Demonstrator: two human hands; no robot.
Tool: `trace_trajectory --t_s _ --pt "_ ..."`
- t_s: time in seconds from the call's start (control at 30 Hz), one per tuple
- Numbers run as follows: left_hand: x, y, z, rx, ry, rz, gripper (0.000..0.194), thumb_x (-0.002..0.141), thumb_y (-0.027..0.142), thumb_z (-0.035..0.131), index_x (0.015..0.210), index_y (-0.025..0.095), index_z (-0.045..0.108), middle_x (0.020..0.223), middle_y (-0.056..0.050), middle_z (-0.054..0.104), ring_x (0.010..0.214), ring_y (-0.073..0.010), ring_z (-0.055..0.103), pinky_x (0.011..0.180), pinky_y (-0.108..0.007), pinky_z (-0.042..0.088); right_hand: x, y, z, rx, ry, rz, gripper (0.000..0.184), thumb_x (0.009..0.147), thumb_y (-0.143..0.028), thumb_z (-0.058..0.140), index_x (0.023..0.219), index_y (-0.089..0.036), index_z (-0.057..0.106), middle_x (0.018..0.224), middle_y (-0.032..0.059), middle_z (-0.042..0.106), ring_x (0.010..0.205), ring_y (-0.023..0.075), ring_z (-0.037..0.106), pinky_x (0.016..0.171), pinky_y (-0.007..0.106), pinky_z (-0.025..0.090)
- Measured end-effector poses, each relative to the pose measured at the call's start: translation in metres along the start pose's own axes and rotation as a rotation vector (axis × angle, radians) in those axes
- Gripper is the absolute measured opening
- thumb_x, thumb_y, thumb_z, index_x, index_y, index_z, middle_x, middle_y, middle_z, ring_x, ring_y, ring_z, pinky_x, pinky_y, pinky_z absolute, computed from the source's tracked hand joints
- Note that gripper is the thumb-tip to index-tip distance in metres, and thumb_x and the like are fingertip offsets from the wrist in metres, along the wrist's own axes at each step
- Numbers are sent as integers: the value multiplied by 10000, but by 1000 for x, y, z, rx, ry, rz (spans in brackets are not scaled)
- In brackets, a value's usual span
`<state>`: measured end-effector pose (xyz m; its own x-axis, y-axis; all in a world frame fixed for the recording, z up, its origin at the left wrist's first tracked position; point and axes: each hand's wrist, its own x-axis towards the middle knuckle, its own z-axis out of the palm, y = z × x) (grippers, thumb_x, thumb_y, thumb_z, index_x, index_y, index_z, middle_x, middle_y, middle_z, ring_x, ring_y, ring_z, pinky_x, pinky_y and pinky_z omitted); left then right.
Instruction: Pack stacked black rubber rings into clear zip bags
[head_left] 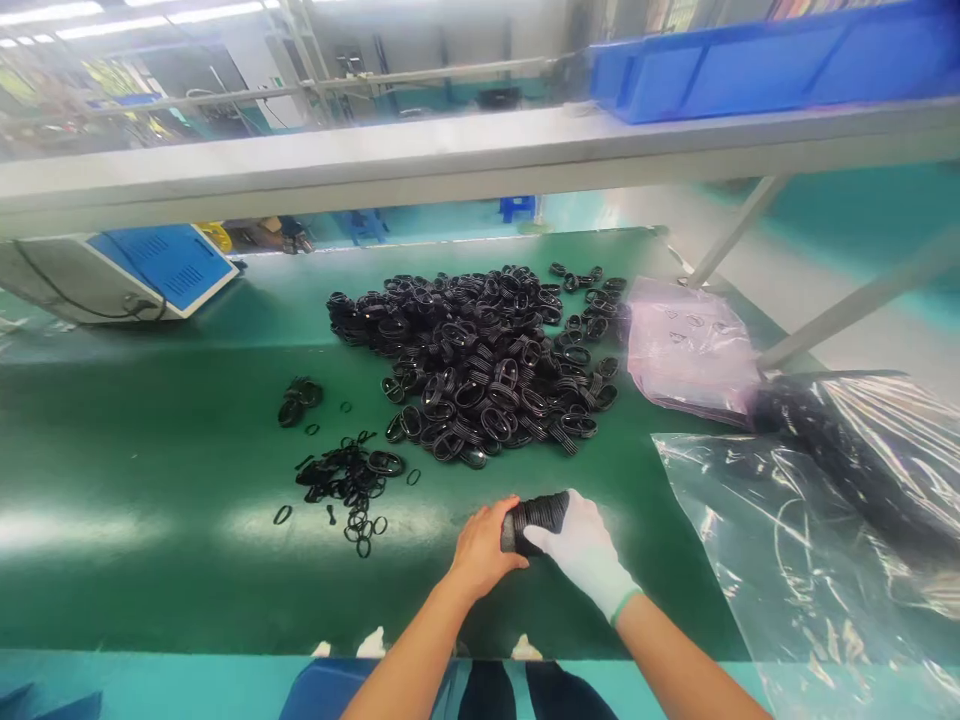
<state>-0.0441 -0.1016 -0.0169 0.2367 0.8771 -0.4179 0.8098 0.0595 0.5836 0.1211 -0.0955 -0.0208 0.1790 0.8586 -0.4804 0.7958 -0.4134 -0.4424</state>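
Note:
A stack of thin black rings (540,512), pressed together into a short cylinder, lies on its side near the front of the green table. My bare left hand (482,547) grips its left end, thumb below and fingers above. Around the right end is my right hand (587,557), in a white glove with a green cuff, its thumb lying across the rings. Just beyond both hands spreads a large heap of glossy black oval parts with ribbed sides (469,370). To the left lie loose black rings and small bits (345,475).
A small cluster of black parts (300,398) sits left of the heap. On the right are a pinkish plastic bag (690,345) and clear plastic sheeting (780,540). A blue-and-white box (161,265) stands back left. Overhead, a shelf (360,165) carries a blue bin (720,70).

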Motion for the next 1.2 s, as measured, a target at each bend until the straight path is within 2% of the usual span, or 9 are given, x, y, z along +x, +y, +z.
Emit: trace_trajectory --t_s 0.1,0.23,0.43,0.5,0.6,0.7,0.87,1.07,1.2 --pt "4 -7 5 9 23 38 805 567 288 720 1281 326 351 1267 7 482 1156 -232 422 967 -360 320 -5 -7 9 -38 65 56 948 583 -525 582 1322 -48 229 1197 201 429 1115 333 420 891 401 363" --pt "9 -17 12 -4 33 93 837 538 298 747 1279 310 356 1317 31 445 1187 -228 399 987 -357 308 -7 -10 14 -44 109 97 951 586 -509 598 1329 -42 231 1241 203 416 1148 338 397 912 399 354" --pt "12 -23 13 -51 69 147 794 559 293 737 1260 320 366 1296 28 465 1140 -208 445 964 -347 325 -3 -3 -23 125 -51 71 588 799 -522 325 1254 -160 420 1267 90 481 1182 224 424 966 314 331" --pt "13 -25 13 -48 72 155 795 554 303 741 1257 314 370 1275 21 484 1123 -207 457 955 -343 332 -6 -6 -27 126 -49 98 614 817 -535 258 1266 -145 410 1271 88 483 1182 207 429 966 298 333" --pt "14 -27 14 -37 72 174 777 567 303 727 1257 306 371 1285 30 477 1125 -202 448 953 -342 333 -15 -18 -10 72 -2 126 873 711 -588 447 1359 -52 210 1305 174 421 1202 265 398 975 339 320" --pt "16 -29 17 -34 67 192 729 604 274 684 1263 289 373 1325 40 438 1151 -200 421 971 -337 316 -22 -31 20 -72 167 156 1123 548 -511 647 1378 -26 66 1325 225 351 1209 333 354 973 395 300" --pt "17 -29 14 -50 74 196 672 642 253 623 1268 264 379 1341 34 419 1180 -200 381 984 -324 300 -20 -37 43 -110 321 184 1015 560 -419 615 1378 -78 121 1288 186 378 1176 340 370 941 413 308" --pt "21 -28 5 -48 3 145 644 659 136 505 1275 265 368 1312 -5 439 1155 -170 401 918 -278 347 -13 -46 54 -100 479 169 1065 489 -391 643 1360 1 171 1258 215 382 1140 363 359 986 425 245" --pt "29 -28 11 -12 31 78 602 705 254 489 1288 287 341 1224 -49 485 1069 -203 476 849 -329 392 -1 -53 54 -85 508 239 973 464 -304 636 1332 -30 291 1060 168 503 1001 335 446 921 432 312"
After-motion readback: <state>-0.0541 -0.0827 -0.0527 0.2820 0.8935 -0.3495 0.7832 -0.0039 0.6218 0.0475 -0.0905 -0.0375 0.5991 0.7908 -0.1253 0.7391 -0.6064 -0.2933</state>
